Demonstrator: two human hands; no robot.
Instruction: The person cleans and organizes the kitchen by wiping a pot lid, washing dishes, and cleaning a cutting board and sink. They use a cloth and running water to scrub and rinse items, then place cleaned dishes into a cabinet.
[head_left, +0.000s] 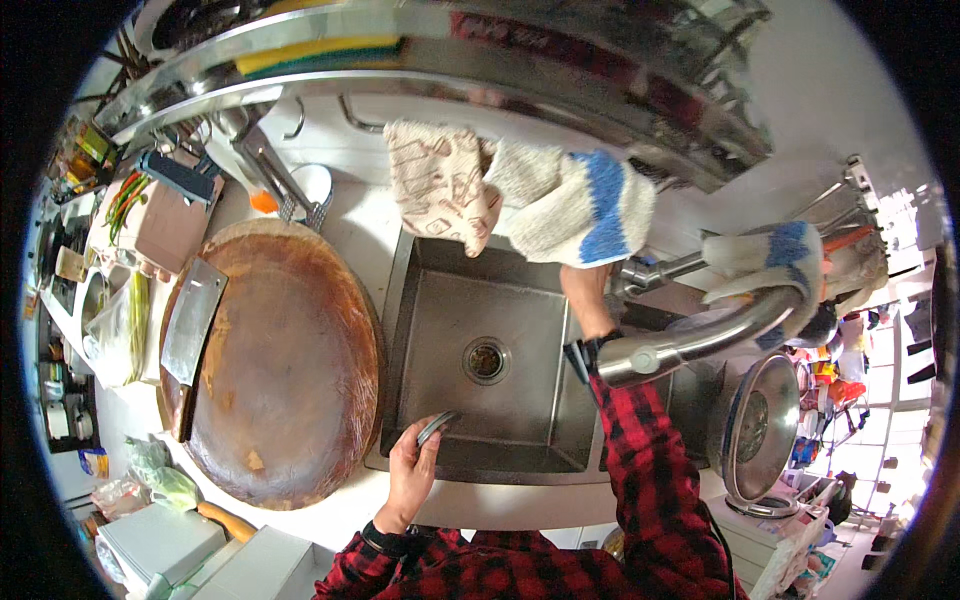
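My left hand (411, 469) holds a small round metal-rimmed lid or strainer (436, 427) by its edge, over the near left corner of a dark metal sink (442, 322). Across the far side of the sink reaches my right hand (589, 289), its fingers hidden behind a hanging white cloth with a blue stripe (604, 206); whether it grips the cloth cannot be told. A brown patterned cloth (442, 184) hangs just left of it. The sink's drain (486, 360) shows below, with dark bits in it. A thick steel faucet (667, 352) arches over my right forearm.
Left of the sink lies a large round wooden chopping board (285, 360), a cleaver (193, 322) resting on its left edge. A steel basin (761, 427) stands at the right. Above the sink runs a metal shelf (420, 82) with hooks. Boxes (161, 540) sit at the near left.
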